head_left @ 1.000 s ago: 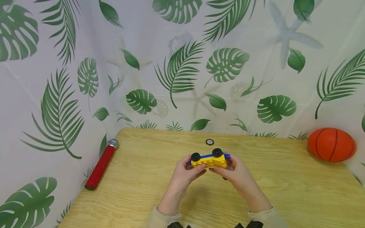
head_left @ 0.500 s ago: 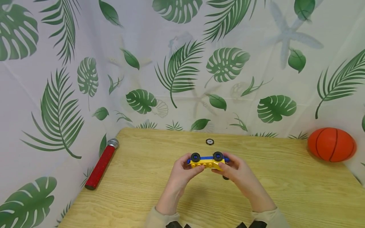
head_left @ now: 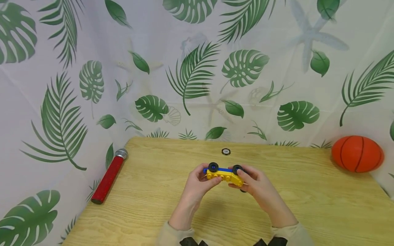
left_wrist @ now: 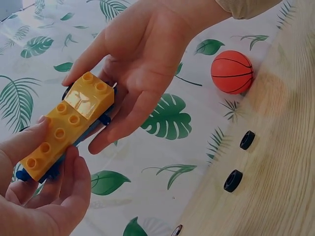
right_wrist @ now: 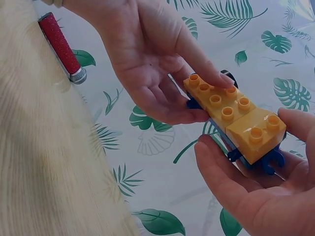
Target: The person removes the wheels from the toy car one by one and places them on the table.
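Observation:
A yellow studded toy car (head_left: 226, 176) with a blue chassis is held up above the table in both hands, its wheeled side turned away from the body. My left hand (head_left: 198, 181) grips the car's left end, thumb on the yellow studs. The right hand (head_left: 253, 181) pinches the other end, its thumb at a black wheel (head_left: 237, 169). Another black wheel (head_left: 213, 167) sits near the left end. In the right wrist view, a bare blue hub (right_wrist: 234, 155) shows on the car's side. Two loose black tyres (left_wrist: 247, 140) lie on the table in the left wrist view.
A poker chip (head_left: 226, 151) lies near the back of the wooden table (head_left: 154, 205). The red microphone (head_left: 107, 179) is along the left edge. An orange toy basketball (head_left: 357, 153) rests at the back right, before a leaf-patterned cloth (head_left: 197, 130).
The car's right end has tipped downward and the car has turned slightly. My right thumb has shifted from the yellow body up to the black wheel. The left hand keeps its grip.

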Demonstrator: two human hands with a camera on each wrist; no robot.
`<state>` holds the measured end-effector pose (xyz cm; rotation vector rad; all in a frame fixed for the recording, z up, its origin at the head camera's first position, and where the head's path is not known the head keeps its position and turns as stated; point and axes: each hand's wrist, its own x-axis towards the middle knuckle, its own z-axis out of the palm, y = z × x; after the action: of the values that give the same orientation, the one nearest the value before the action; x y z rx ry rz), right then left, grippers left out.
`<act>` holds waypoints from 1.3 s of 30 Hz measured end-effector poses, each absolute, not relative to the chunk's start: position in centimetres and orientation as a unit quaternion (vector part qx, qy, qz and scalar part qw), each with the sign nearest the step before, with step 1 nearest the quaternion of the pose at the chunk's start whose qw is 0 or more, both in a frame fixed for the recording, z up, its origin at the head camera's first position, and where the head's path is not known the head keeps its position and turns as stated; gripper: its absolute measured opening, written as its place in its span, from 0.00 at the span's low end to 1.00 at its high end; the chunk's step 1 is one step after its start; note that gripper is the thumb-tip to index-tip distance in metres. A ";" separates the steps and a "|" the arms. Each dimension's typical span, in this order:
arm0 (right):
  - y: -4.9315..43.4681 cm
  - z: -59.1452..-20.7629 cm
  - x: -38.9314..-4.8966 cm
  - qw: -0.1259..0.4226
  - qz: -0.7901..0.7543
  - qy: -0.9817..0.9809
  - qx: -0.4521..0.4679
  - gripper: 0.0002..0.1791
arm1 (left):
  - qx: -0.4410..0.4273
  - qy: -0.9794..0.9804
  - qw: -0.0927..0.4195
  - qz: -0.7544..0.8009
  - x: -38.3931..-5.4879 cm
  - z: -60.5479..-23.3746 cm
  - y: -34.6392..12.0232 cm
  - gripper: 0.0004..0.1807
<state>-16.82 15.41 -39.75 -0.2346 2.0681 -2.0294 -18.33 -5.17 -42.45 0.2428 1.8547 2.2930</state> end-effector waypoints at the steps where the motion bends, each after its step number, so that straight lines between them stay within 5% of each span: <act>1: 15.4 -39.8 -16.8 0.115 -0.692 0.708 -0.082 0.32 | 0.082 0.622 0.089 0.773 -18.4 -42.5 -5.1 0.19; 39: 13.3 -40.2 -16.7 0.065 -0.697 0.713 -0.039 0.26 | 0.095 0.502 0.118 0.852 -18.2 -42.6 -4.4 0.21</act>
<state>-16.68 13.29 -40.17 -0.1190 2.1514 -2.1026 -18.19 -4.40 -42.56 0.2764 1.4676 2.4908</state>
